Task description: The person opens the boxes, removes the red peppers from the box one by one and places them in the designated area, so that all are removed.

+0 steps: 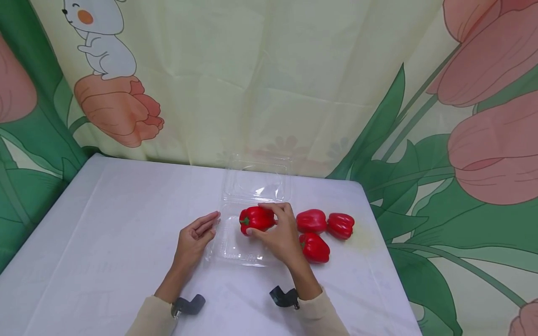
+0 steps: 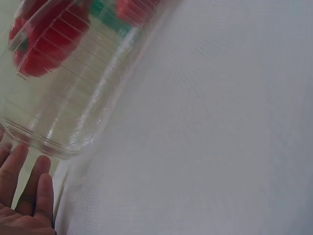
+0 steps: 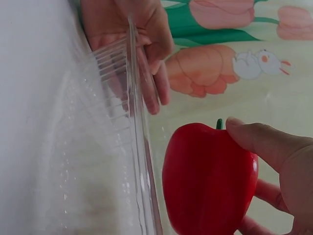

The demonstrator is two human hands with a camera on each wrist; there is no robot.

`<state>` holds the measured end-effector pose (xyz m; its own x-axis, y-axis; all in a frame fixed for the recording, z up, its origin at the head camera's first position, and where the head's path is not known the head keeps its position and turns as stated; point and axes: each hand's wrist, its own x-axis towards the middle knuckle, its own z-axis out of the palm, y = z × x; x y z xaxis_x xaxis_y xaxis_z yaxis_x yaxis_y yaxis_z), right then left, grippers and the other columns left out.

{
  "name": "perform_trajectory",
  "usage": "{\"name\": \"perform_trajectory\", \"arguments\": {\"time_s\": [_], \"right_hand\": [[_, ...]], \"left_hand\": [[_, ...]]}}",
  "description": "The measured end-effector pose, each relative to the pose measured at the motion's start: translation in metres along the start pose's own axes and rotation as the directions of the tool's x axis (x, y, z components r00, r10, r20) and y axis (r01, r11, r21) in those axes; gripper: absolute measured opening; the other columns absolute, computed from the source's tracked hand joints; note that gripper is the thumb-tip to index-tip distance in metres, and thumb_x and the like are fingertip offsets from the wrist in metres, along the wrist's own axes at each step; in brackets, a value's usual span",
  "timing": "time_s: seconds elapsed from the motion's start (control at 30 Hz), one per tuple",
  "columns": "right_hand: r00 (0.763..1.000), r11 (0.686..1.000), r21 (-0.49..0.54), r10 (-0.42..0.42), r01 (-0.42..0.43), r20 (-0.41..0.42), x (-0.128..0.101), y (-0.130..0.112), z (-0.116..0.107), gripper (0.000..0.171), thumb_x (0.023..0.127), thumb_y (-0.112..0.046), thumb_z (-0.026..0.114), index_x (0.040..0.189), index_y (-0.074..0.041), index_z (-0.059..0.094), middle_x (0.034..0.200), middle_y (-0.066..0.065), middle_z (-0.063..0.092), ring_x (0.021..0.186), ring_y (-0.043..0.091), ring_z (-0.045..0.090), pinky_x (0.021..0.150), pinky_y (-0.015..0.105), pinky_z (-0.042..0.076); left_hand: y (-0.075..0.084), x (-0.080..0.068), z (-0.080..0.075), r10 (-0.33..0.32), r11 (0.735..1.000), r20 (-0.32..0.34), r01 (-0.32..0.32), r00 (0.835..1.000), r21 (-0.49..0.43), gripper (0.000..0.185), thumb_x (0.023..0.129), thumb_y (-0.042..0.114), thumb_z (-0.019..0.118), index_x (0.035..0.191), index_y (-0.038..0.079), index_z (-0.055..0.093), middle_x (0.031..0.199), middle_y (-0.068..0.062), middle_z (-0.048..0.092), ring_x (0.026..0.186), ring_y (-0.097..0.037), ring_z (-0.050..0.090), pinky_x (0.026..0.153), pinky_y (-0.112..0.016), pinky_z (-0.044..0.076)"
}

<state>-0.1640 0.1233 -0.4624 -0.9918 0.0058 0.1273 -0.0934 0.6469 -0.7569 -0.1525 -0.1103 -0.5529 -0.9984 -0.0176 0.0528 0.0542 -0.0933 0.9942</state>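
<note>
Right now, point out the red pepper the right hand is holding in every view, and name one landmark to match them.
Head: held red pepper at centre, over the clear clamshell box, gripped by the right hand.
Left wrist: top left, blurred red behind the box wall.
Right wrist: lower centre, large, green stem up.
Shared landmark: the clear box, with the left hand at its edge.
</note>
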Motion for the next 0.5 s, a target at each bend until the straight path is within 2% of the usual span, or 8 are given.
{"name": "perform_trajectory", "arguments": {"time_s": [0.5], "right_hand": [[0.998,0.999,0.031,0.02,-0.018,-0.054,-0.006,0.01,-0.024,0.076,0.061,-0.032,0.095,0.129,-0.031,0.062,0.126,-0.004,0.052,0.12,0.019,0.052,0.085,0.047,0.061]], "left_hand": [[0.001,0.0,0.001,0.0,1.0,-0.006,0.0,1.0,0.001,0.043,0.095,-0.001,0.062,0.137,0.008,0.058,0.142,-0.008,0.06,0.134,-0.02,0.055,0.101,-0.014,0.046]]}}
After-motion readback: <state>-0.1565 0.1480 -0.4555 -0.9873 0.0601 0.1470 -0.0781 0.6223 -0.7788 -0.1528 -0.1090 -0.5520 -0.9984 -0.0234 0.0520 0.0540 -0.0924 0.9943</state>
